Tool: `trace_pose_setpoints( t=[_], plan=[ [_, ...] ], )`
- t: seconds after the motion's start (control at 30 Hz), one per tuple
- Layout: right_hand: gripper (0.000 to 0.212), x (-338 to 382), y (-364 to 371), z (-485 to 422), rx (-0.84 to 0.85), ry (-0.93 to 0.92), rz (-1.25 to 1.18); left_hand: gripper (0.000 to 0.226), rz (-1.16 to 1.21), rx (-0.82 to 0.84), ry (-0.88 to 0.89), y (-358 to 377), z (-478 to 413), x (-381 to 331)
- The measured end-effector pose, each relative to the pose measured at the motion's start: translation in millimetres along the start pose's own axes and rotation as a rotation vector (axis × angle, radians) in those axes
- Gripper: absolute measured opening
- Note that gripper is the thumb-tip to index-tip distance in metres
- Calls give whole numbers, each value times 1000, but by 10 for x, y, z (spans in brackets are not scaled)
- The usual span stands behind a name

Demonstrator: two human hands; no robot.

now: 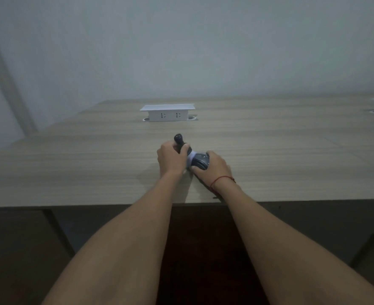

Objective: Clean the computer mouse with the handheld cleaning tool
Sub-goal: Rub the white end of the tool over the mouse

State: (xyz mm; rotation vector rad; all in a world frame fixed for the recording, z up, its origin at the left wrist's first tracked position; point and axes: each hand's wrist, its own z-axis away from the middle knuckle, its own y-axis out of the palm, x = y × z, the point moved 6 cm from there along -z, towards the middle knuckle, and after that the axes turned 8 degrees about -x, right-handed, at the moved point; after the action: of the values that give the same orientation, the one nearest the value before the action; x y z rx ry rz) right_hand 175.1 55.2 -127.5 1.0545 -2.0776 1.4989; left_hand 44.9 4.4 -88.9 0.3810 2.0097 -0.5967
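Big pale wood-grain desk, and near its front edge the right hand grips a small grey plastic mouse. Left hand clenches the black-handled, white-tipped cleaning tool against it. Mouse looks light, rigid, slick, so pinch its sides.

We reach both bare forearms forward, hands close together. Our left hand is fisted, knuckles up, thumb pointing right. Our right hand curls palm-down, fingers wrapped, thumb tucked low on the left; a red string circles its wrist. The fingertips seem nearly touching.
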Motion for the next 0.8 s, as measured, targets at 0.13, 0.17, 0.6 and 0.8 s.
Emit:
trace_pose_setpoints(
  t=[0.13, 0.17, 0.6, 0.8],
  plan=[
    [49, -7, 10, -5, -3, -9, 19, 24, -97, 9, 28, -5, -96, -52],
    [47, -14, 18, -12, -2, -4, 21, 25, -89, 14, 48, 2, -121, -83],
    [66, -13, -132, 8, 12, 14, 4, 21, -158, 14, 64, -24, -35, 61],
    [82, -30, -87, 17, 42, 60, -177, 30, 11, -78, 115, -152, -80, -195]
  ],
)
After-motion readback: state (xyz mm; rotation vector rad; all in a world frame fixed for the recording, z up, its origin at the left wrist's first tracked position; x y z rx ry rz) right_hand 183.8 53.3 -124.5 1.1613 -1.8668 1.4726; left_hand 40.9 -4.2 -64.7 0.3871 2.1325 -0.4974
